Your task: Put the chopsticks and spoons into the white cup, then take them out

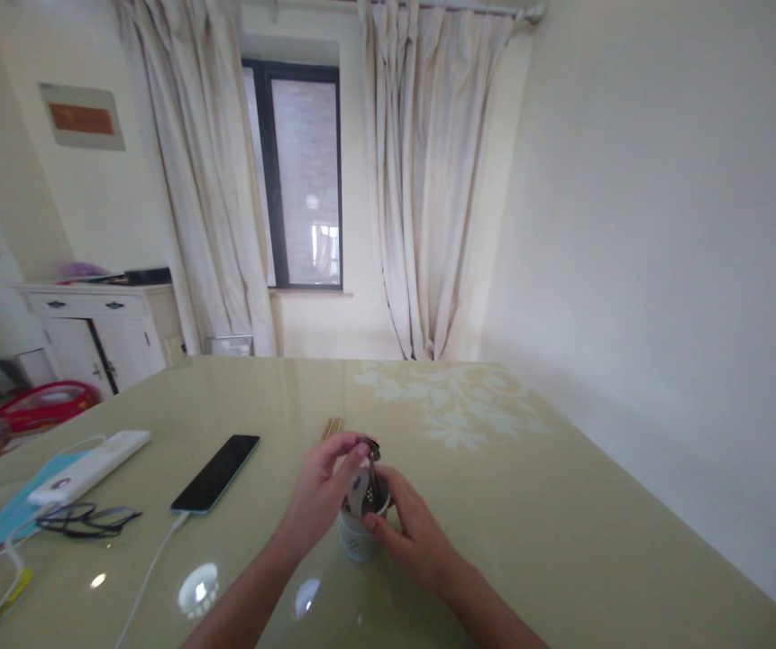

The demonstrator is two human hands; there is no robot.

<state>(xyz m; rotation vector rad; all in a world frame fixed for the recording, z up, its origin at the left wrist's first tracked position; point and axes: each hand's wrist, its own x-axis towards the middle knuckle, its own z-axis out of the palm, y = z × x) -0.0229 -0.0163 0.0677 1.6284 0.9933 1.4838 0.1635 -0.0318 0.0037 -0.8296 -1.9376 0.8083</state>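
Note:
A small pale patterned cup [358, 543] stands on the table in front of me, with metal utensils [372, 491] upright in it. One has a dark part with small holes; its kind is hard to make out. My left hand [324, 491] is closed at the top of the cup, thumb and fingers pinching the dark end of a metal utensil [369, 445]. My right hand [415, 536] curls around the cup's right side, its thumb at the near rim. Behind my left hand the tips of several thin wooden sticks [332, 427] show; their lower parts are hidden.
Left of my hands lies a black-screened phone [217, 473] with a white cable. Farther left are folded glasses [86, 520], a white power strip [90, 466] and a blue face mask [5, 514]. The glossy table [563, 523] meets a wall on the right.

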